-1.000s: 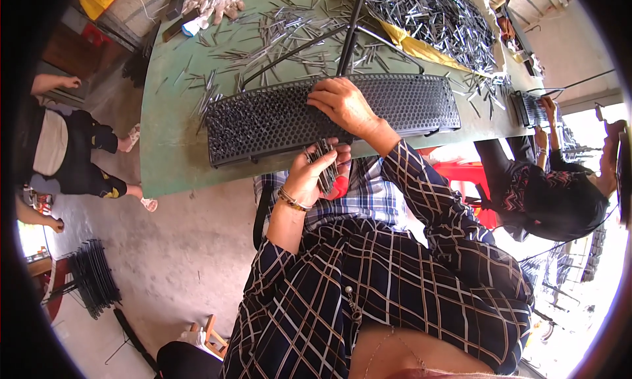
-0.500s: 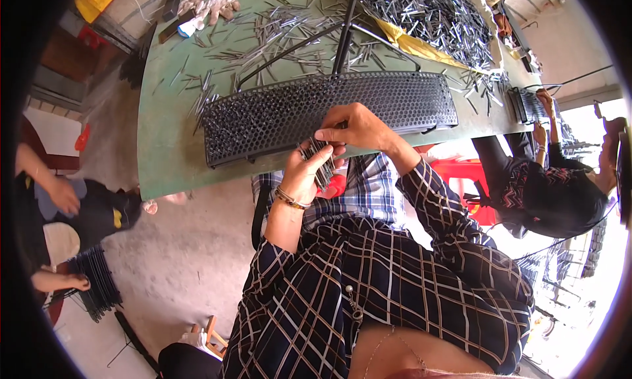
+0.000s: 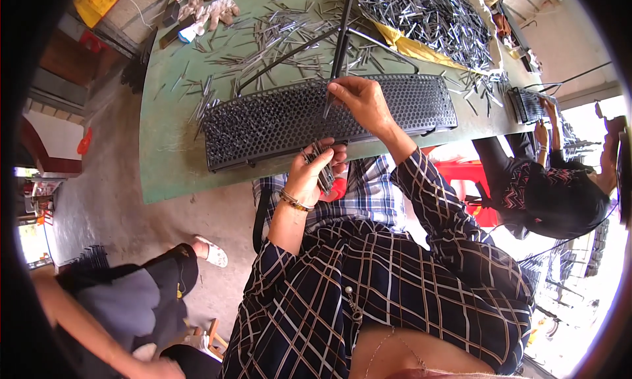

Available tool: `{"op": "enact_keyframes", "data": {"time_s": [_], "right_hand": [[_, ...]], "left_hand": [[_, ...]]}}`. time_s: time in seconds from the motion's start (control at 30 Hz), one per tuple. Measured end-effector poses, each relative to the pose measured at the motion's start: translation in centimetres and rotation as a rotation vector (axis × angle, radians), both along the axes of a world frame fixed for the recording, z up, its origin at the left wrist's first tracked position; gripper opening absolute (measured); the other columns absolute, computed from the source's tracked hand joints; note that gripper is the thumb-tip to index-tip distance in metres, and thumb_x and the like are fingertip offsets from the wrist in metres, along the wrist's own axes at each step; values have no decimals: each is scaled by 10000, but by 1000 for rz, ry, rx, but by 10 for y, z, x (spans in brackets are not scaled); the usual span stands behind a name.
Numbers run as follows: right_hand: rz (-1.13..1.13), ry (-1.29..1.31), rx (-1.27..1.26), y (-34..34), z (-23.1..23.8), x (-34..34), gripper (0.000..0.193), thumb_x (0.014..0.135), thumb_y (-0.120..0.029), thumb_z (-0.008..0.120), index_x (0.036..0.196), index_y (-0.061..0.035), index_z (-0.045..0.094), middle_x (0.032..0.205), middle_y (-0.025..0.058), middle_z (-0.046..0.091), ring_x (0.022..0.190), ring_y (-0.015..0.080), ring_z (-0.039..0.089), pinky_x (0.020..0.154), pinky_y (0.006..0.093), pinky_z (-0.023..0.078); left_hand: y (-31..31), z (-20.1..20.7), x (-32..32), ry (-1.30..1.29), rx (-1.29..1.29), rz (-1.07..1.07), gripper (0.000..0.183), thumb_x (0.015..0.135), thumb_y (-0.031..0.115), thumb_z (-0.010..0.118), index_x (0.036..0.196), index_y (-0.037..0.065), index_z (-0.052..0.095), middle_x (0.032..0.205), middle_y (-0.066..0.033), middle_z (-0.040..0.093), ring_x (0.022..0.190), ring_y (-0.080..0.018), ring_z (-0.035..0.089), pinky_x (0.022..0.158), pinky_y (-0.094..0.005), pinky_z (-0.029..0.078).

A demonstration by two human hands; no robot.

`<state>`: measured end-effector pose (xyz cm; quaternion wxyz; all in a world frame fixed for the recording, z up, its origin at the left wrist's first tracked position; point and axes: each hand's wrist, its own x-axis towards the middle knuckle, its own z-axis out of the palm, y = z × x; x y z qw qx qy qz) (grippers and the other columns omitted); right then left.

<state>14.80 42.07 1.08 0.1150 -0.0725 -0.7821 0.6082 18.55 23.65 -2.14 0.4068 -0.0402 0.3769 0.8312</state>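
Note:
My left hand (image 3: 308,175) is closed around a bundle of thin metal rods (image 3: 324,171), just off the near edge of a green table. Higher up, my right hand (image 3: 364,102) pinches a short dark metal rod (image 3: 327,109), its lower end pointing down at a long black perforated rack (image 3: 395,106). The rack lies across the table's front, its surface full of round holes. Toward its left end the holes are packed with rod tips; those around my right hand look bare. Whether the pinched rod touches a hole I cannot tell.
Loose rods (image 3: 283,36) lie scattered over the green table (image 3: 161,135). A large heap of rods (image 3: 428,23) sits on yellow sheeting at the back right, gloves (image 3: 220,11) at the back left. One person (image 3: 553,188) works at the right; another (image 3: 138,300) is at the lower left.
My right hand has moved up from the bundle to above the rack, carrying one rod. My left hand stays nearly in place. The person on the left has moved nearer, toward the lower left.

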Motion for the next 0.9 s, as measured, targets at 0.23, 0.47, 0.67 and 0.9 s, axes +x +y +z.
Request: {"op": "enact_keyframes", "data": {"time_s": [0.23, 0.47, 0.67, 0.9], "right_hand": [[5, -16, -180, -2, -6, -6, 275, 866, -200, 610, 975, 51, 630, 734, 84, 655, 663, 89, 608, 600, 233, 483], [-37, 108, 197, -6, -14, -12, 212, 870, -157, 589, 1008, -2, 635, 878, 87, 673, 769, 125, 628, 694, 245, 489], [-64, 178, 270, -6, -17, -11, 195, 860, -154, 588, 987, -15, 639, 882, 130, 666, 761, 184, 639, 691, 280, 488], [-46, 228, 178, -7, -23, -10, 191, 869, -139, 581, 1002, -11, 629, 877, 121, 669, 766, 168, 643, 678, 277, 488]], "left_hand": [[-3, -3, -2, -15, -11, 22, 267, 890, 89, 535, 1145, 13, 508, 1044, -135, 616, 896, -174, 615, 753, -304, 525], [-1, 1, 2, -39, 20, 19, 237, 891, 68, 525, 1118, 3, 515, 1010, -139, 619, 879, -187, 620, 740, -315, 534], [0, 2, 1, -63, 12, 27, 213, 890, 53, 518, 1095, -6, 519, 977, -147, 624, 873, -202, 621, 735, -327, 541], [0, -1, 2, -72, 13, 23, 221, 888, 55, 521, 1101, -4, 516, 982, -144, 621, 876, -204, 620, 738, -326, 541]]}}
